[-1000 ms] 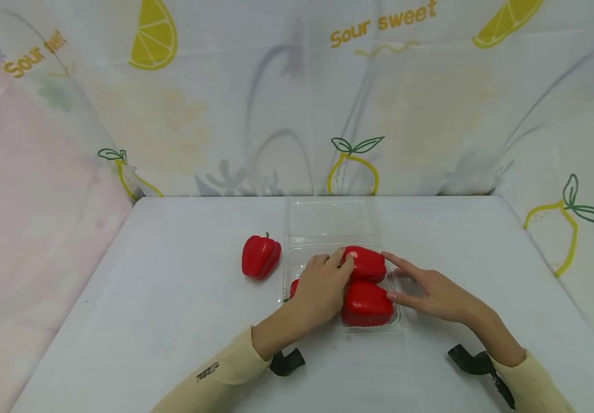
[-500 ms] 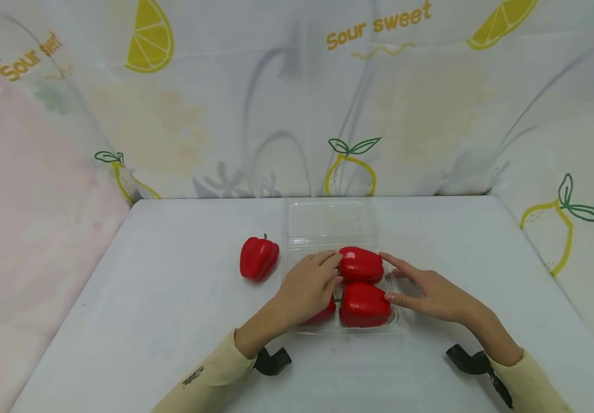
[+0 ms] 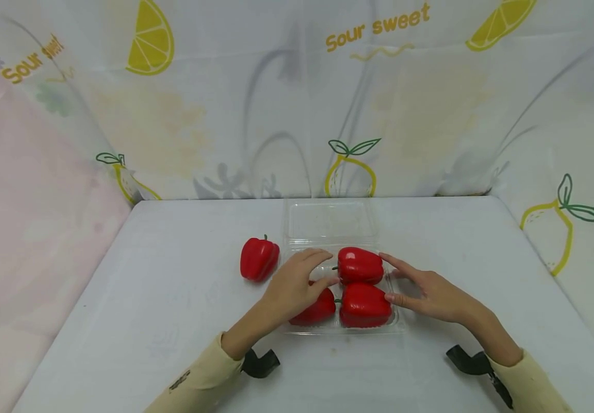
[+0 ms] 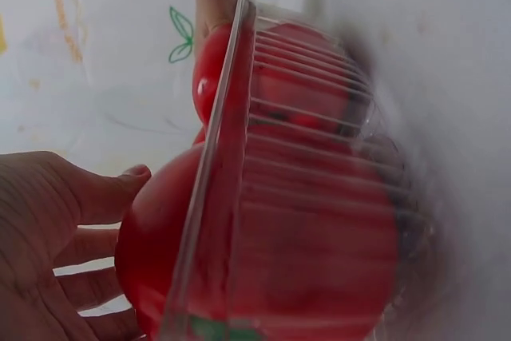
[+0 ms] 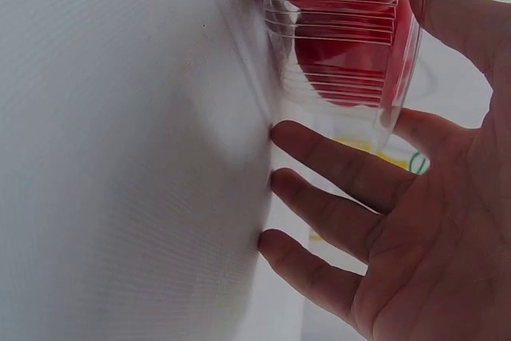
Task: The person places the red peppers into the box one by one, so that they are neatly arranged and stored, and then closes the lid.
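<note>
A clear plastic clamshell box (image 3: 330, 221) lies with its lid laid back on the table. Three red bell peppers sit in its base: a back right pepper (image 3: 360, 265), a front right pepper (image 3: 365, 306) and a front left pepper (image 3: 316, 311). My left hand (image 3: 294, 284) is over the box's left side, fingers extended and thumb apart, partly hiding the front left pepper. In the left wrist view that hand (image 4: 48, 237) is beside a pepper, holding nothing. My right hand (image 3: 433, 295) rests spread at the box's right side, thumb and forefinger at its rim.
Another red bell pepper (image 3: 259, 259) stands on the white table (image 3: 173, 298), left of the box. Black curved pieces (image 3: 261, 363) sit by both wrists. A lemon-printed cloth (image 3: 256, 115) rises behind the table.
My left hand has drawn back leftward from the back right pepper, uncovering its stem and more of the front left pepper. My right hand has stayed at the box's right side.
</note>
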Motion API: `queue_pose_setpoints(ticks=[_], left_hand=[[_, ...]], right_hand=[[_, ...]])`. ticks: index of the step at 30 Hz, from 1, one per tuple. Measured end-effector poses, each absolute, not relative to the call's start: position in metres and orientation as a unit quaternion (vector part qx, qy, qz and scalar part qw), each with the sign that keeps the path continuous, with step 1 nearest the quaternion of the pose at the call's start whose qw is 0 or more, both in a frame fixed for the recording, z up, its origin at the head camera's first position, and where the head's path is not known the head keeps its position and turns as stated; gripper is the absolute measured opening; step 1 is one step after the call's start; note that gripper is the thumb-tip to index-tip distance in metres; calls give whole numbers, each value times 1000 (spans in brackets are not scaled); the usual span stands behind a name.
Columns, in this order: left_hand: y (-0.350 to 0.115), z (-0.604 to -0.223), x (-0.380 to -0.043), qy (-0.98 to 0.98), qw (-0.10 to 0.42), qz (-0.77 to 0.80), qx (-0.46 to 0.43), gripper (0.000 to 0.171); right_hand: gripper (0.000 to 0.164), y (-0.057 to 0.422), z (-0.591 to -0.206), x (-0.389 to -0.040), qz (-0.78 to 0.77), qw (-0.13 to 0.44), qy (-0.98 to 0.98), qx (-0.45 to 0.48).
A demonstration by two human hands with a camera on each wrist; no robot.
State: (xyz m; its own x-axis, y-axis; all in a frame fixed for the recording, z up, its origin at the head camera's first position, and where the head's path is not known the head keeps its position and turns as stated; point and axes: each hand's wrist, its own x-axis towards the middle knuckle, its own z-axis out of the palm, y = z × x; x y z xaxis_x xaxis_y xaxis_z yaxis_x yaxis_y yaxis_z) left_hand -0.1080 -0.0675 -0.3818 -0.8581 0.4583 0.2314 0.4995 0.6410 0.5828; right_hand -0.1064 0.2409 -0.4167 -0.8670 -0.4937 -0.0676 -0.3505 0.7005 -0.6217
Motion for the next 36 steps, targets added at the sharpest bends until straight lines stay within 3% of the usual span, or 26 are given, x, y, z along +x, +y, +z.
queue_pose_setpoints(ticks=[36], left_hand=[[-124,-398,-123,-902,128,-344,-228,45]], right_hand=[[79,242,-420,-107,-308,109,915,-236]])
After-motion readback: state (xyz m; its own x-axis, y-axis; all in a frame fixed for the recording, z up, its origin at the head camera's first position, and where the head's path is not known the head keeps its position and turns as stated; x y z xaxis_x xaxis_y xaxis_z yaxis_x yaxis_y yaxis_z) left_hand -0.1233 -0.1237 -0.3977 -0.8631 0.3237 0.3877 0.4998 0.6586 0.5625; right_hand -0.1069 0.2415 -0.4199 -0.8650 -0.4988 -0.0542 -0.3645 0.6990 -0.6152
